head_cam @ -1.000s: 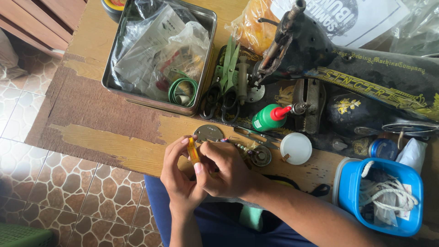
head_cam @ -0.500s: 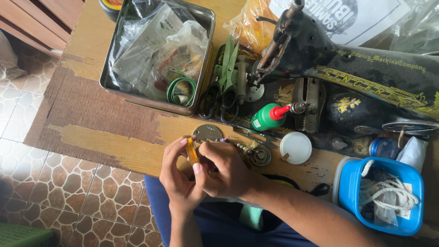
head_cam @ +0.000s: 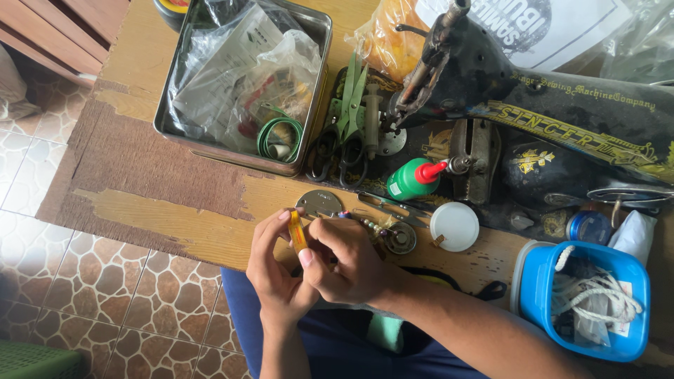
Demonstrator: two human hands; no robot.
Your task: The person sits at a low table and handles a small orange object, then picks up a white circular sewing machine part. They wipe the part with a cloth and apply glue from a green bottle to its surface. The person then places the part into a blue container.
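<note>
Both hands meet at the near edge of a worn wooden table (head_cam: 175, 217). My left hand (head_cam: 275, 274) pinches a small yellow-orange tube-like object (head_cam: 298, 230) between thumb and fingers. My right hand (head_cam: 347, 261) closes its fingers on the same small object from the right. Just beyond the hands lie a round grey metal plate (head_cam: 319, 203) and a small metal bobbin part (head_cam: 400, 237). What exactly the yellow object is cannot be made out.
An old black sewing machine (head_cam: 533, 105) fills the far right. A metal tin (head_cam: 246, 84) holds plastic bags and green tape. Scissors (head_cam: 344, 126), a green bottle with red cap (head_cam: 413, 178), a white lid (head_cam: 454, 226) and a blue tub of cord (head_cam: 583, 302) stand nearby.
The hands stay at the table edge on the small yellow object; the fingers have shifted slightly around it.
</note>
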